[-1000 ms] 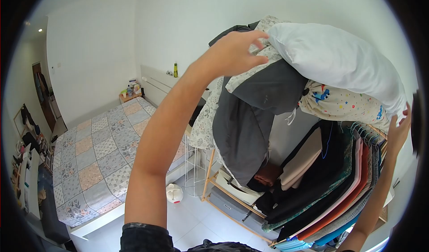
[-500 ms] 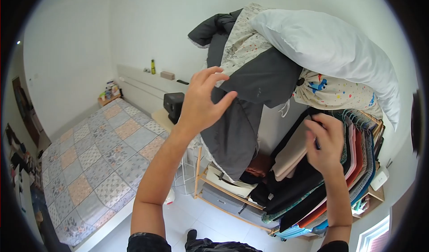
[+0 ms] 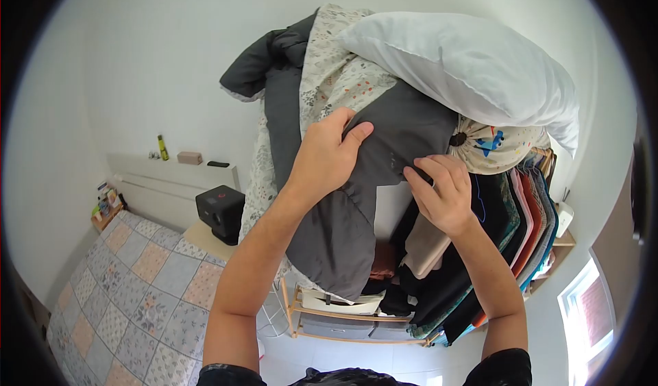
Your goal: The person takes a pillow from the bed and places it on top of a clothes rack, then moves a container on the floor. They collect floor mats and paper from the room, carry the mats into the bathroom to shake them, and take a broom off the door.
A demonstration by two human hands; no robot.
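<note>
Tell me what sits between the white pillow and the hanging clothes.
A cream drawstring bag with a colourful print lies between the white pillow above and the hanging clothes below, as the head view shows.

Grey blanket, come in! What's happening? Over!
Left hand on grey blanket. Right hand at its lower edge. Both grips unclear. White pillow overlapping its upper edge.

Lower left: bed (image 3: 130,300), spread with patchwork cover (image 3: 152,266) | left: ledge (image 3: 171,175), holding green bottle (image 3: 163,147), box (image 3: 190,158), black bar (image 3: 218,164) | below ledge: side table (image 3: 209,241), under black device (image 3: 221,211) | centre to right: rack (image 3: 289,310), topped with quilt (image 3: 411,112) and print bag (image 3: 497,146), hung with clothes (image 3: 531,215) | lower centre: rack's lower tiers, bearing white bag (image 3: 343,302), grey box (image 3: 336,328)
</note>
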